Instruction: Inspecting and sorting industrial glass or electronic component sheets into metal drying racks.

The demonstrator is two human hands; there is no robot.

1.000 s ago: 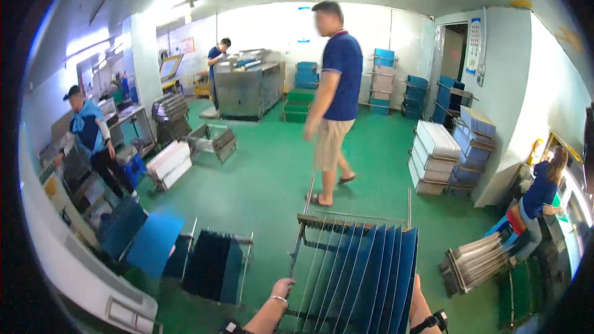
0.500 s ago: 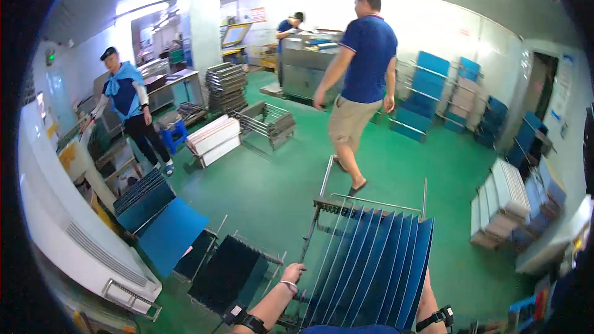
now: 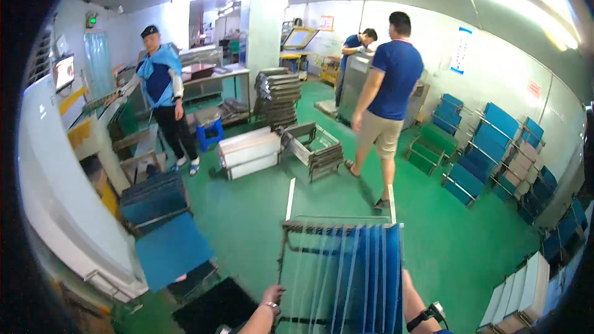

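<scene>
A metal rack (image 3: 346, 227) is held up in front of me. Thin blue sheets (image 3: 374, 278) stand upright in a row in its right part, with clearer slots toward the left. White-looking bars stick out from its far corners. My left hand (image 3: 273, 295) is closed round the rack's left side rail. Along the opposite side, my right hand (image 3: 408, 279) supports the rack, its fingers mostly hidden behind the frame and sheets. Below my left hand, a dark panel rack (image 3: 216, 309) sits on the green floor.
A person in a navy shirt (image 3: 397, 80) walks ahead; another stands left by a table (image 3: 226, 74). A third bends over a metal cabinet (image 3: 356, 80). Racks stand on the floor: a white-panelled one (image 3: 250, 154), an unfilled one (image 3: 315, 148), blue ones (image 3: 482, 154) along the right wall.
My view has swung right and up, and the rack in my hands now appears lower and further left. The person in front has stepped farther away, toward the metal cabinet.
</scene>
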